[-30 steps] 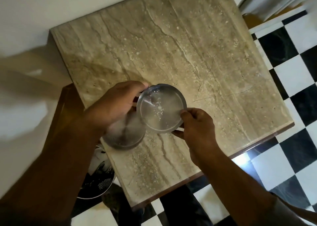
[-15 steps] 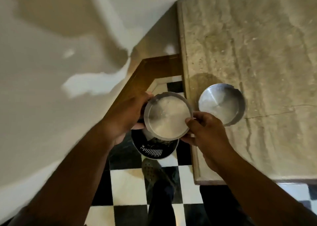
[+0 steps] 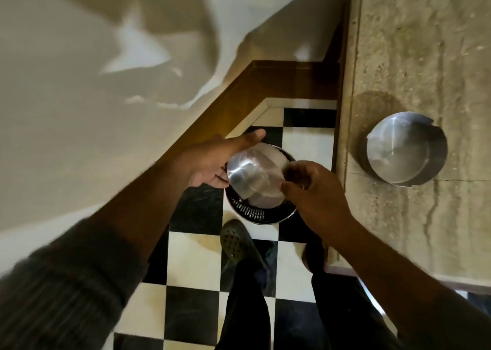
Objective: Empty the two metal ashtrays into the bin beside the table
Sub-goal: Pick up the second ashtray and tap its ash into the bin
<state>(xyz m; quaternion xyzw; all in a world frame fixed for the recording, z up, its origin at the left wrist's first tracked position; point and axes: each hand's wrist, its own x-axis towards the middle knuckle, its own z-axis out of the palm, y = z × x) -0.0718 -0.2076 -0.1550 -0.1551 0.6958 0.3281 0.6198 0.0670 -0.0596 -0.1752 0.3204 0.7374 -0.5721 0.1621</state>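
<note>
A round metal ashtray (image 3: 253, 175), blurred by motion, is tipped over with its shiny underside toward me, directly above a black perforated bin (image 3: 259, 213) on the floor. My left hand (image 3: 212, 161) holds its left rim, fingers stretched along the edge. On the right rim, my right hand (image 3: 310, 187) pinches it. A second metal ashtray (image 3: 406, 149) stands upright on the stone table (image 3: 414, 57), near the table's left edge, apart from both hands.
The bin stands on a black-and-white chequered floor (image 3: 194, 259) between the table edge and a wall with a brown wooden skirting (image 3: 265, 84). My feet and dark trousers (image 3: 247, 283) are just below the bin.
The view swung left from the table to the floor. Both hands carried one ashtray off the table to above the bin and turned it over; the other ashtray stayed on the table.
</note>
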